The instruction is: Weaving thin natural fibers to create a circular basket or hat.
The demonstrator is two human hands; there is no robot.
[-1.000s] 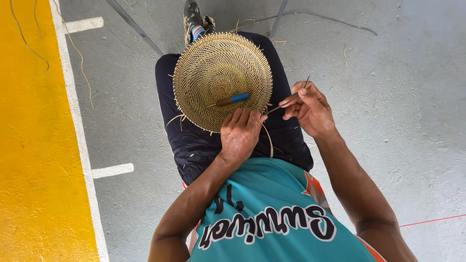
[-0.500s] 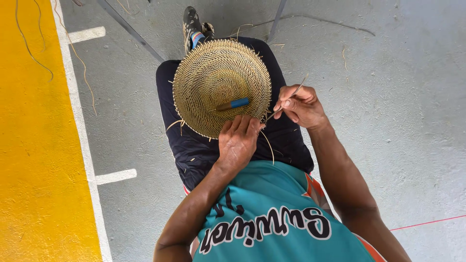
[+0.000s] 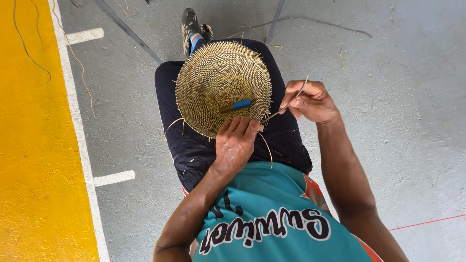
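Left hand [image 3: 237, 140] pressed fingers-down over the near rim of a round woven basket [image 3: 221, 82] on the lap, hiding that edge. Right hand [image 3: 310, 101], just right of the rim, pinched shut on a thin straw strand [image 3: 291, 102]. Blue-handled tool [image 3: 236, 105] just beyond left fingers, tip hard to make out.

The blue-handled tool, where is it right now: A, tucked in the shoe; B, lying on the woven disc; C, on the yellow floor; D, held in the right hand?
B: the blue-handled tool lies on the woven disc, just above the left hand, while the right hand pinches only a thin strand.
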